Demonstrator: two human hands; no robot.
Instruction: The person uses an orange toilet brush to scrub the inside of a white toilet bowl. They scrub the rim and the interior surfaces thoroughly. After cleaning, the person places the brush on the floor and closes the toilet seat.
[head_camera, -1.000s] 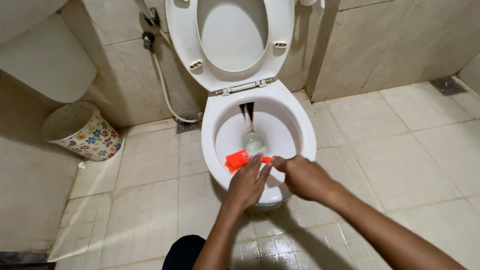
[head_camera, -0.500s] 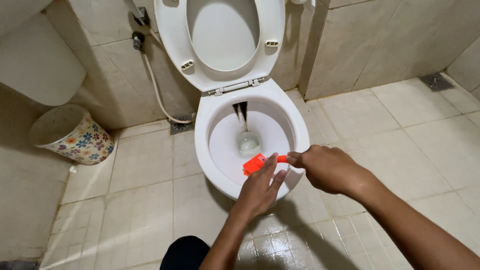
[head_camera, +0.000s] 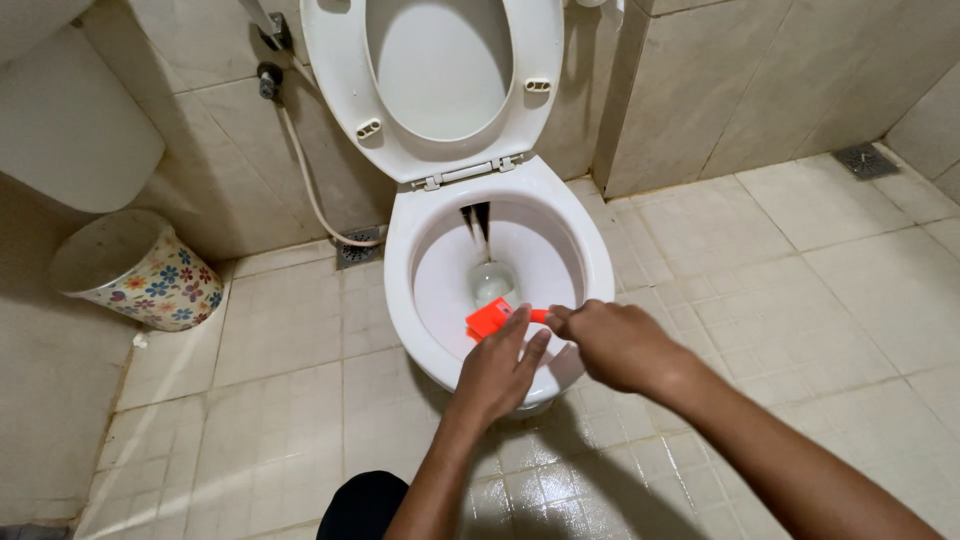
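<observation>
Right hand (head_camera: 615, 342) is closed, pinching the narrow end of an orange brush (head_camera: 492, 319) between fingertips, just above the front of the toilet bowl (head_camera: 420, 330). Left hand (head_camera: 498, 372) is open, fingers spread and extended, with the fingertips touching the wider orange part of the brush from below; it does not grip. Both hands sit over the front rim of the toilet bowl, and the brush hangs over the inside of the bowl, near the water at its bottom.

Behind the bowl, the seat and lid (head_camera: 440, 70) stand raised upright against the tiled wall. A dark streak runs down the rear inner wall of the bowl toward the water.

To the left of the bowl, a white hose (head_camera: 305, 180) drops from a wall fitting and curves down to the floor beside a small drain grate (head_camera: 358, 248). Farther left of the bowl, a round bin (head_camera: 140, 272) with a flower pattern stands on the tiled floor (head_camera: 820, 300), well apart from the hands. Far right of the bowl, a second drain grate (head_camera: 866, 160) lies in the floor near the wall.
</observation>
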